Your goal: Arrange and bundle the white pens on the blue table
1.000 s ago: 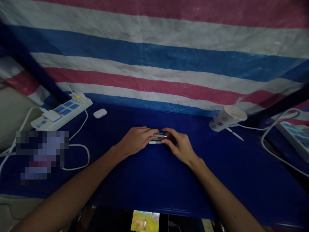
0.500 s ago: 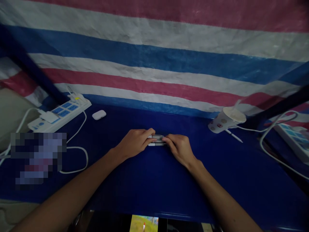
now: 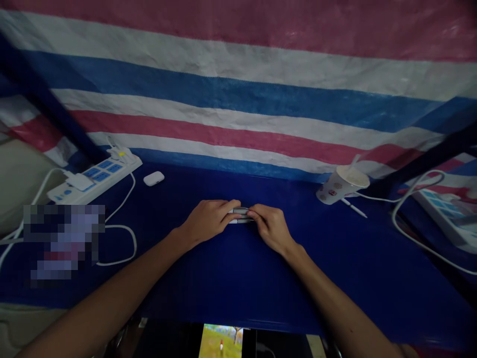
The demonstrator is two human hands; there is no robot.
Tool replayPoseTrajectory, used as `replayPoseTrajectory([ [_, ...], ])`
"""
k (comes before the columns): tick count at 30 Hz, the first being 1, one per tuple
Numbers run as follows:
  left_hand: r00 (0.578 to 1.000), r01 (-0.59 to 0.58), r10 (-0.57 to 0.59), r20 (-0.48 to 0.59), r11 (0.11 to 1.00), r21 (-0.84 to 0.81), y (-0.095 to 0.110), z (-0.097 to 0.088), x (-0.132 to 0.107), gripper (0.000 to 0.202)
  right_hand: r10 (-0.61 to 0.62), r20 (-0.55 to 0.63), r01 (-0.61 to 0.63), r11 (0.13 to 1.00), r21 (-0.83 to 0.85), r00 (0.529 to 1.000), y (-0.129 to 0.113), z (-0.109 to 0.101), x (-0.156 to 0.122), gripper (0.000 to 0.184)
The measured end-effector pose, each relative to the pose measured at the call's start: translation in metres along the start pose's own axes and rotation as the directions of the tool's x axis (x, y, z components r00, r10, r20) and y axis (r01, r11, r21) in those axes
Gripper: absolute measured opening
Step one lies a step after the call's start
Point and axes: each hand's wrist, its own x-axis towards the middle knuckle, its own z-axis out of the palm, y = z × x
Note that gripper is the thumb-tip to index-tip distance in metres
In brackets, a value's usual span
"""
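The small silver metal bars (image 3: 240,215) sit on the blue tabletop (image 3: 261,283), basically pinched between both hands: the left hand (image 3: 207,219) and right hand (image 3: 270,228) have their fingers closed over opposite ends, nearly meeting on top.

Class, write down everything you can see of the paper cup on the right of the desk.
The white paper cup sits toward the far right of the dark blue desktop, printed with small round motifs in brown and red. Its wide mouth faces up and rightward, showing a pale inside, and a thin pale straw rises from it. It looks tilted in this wide view, though whether it stands or lies is hard to tell. A white pen-like stick lies just below it.
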Motion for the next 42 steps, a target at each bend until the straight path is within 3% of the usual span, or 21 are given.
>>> replayPoseTrajectory([
  [4,0.999,-0.039,0.040,0.008,0.995,-0.091,-0.004,-0.007,0.003,0.022,0.032,-0.049,-0.033,0.999,-0.031,0.998,0.003,-0.002,0.004,0.029],
  [9,0.996,0.076,-0.084,-0.036,0.977,-0.200,-0.017,-0.006,0.005,0.013,0.004,-0.135,-0.023,0.990,-0.141,0.991,0.016,0.005,0.009,0.021],
  [14,0.984,0.130,-0.154,-0.091,0.966,-0.225,-0.029,0.007,0.011,0.012,0.063,-0.141,-0.095,0.969,-0.229,0.988,0.024,0.012,0.015,0.021],
  [20,0.990,0.143,-0.143,0.010,0.977,-0.157,-0.031,0.006,0.010,0.018,0.078,-0.033,-0.082,0.981,-0.175,0.996,0.025,0.006,0.014,0.025],
  [23,0.993,0.095,-0.084,0.085,0.987,-0.127,-0.030,-0.003,0.004,0.030,0.020,0.051,-0.016,0.997,-0.079,0.999,0.023,0.001,0.008,0.045],
  [25,0.989,0.041,-0.024,0.147,0.992,-0.117,-0.029,-0.007,0.001,0.053,-0.014,0.120,0.020,0.998,-0.052,0.993,0.023,-0.001,0.005,0.071],
  [27,0.983,0.014,0.007,0.181,0.994,-0.111,-0.030,-0.008,-0.001,0.068,-0.023,0.156,0.032,0.998,-0.059,0.988,0.023,-0.001,0.003,0.081],
  [32,0.982,0.019,0.000,0.187,0.994,-0.103,-0.030,-0.005,0.000,0.052,-0.028,0.147,0.040,0.996,-0.084,0.989,0.024,0.001,0.005,0.060],
  [38,0.979,0.041,-0.015,0.205,0.992,-0.119,-0.030,-0.005,-0.001,0.052,-0.046,0.115,0.060,0.991,-0.117,0.992,0.024,-0.001,0.006,0.062],
  [42,0.977,0.044,-0.019,0.215,0.992,-0.114,-0.029,-0.005,-0.001,0.052,-0.110,0.089,0.121,0.985,-0.125,0.990,0.018,-0.007,0.004,0.032],
])
